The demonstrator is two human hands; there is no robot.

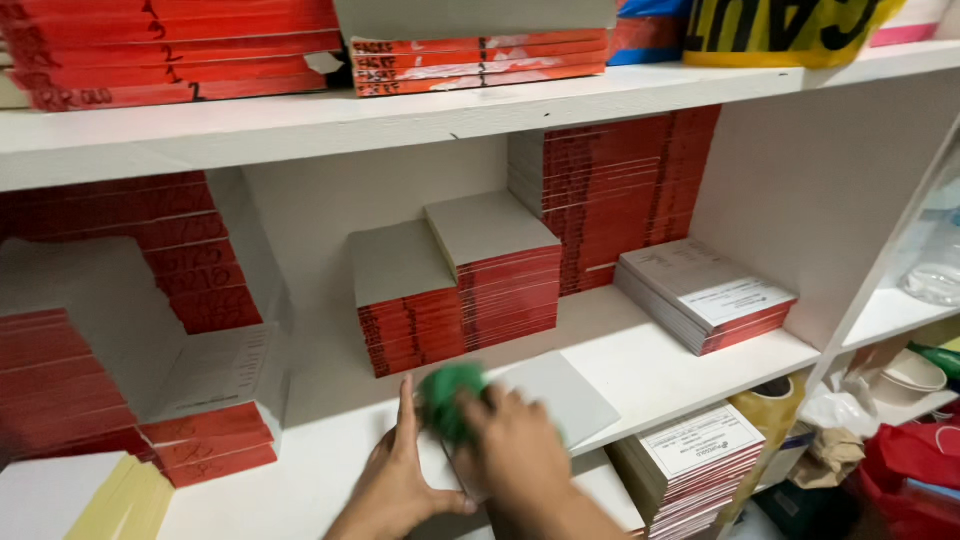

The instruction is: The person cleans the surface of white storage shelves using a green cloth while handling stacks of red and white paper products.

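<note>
My right hand (pixel 515 455) grips a green cloth (pixel 450 398), blurred by motion, over the front of the white middle shelf (pixel 660 365). My left hand (pixel 392 480) lies flat on the shelf beside it, thumb out, pressing on a grey card pad (pixel 565 395) that lies flat at the shelf's edge. Just behind the hands stand two stacks of red-spined pads with grey backs (pixel 455 290).
A tall red pad stack (pixel 615 195) and a low stack with printed white covers (pixel 705 295) fill the right of the shelf. More red stacks (pixel 60 385) sit left, and on the top shelf (pixel 300 120). Below right are more pads (pixel 695 460), a tape roll and clutter.
</note>
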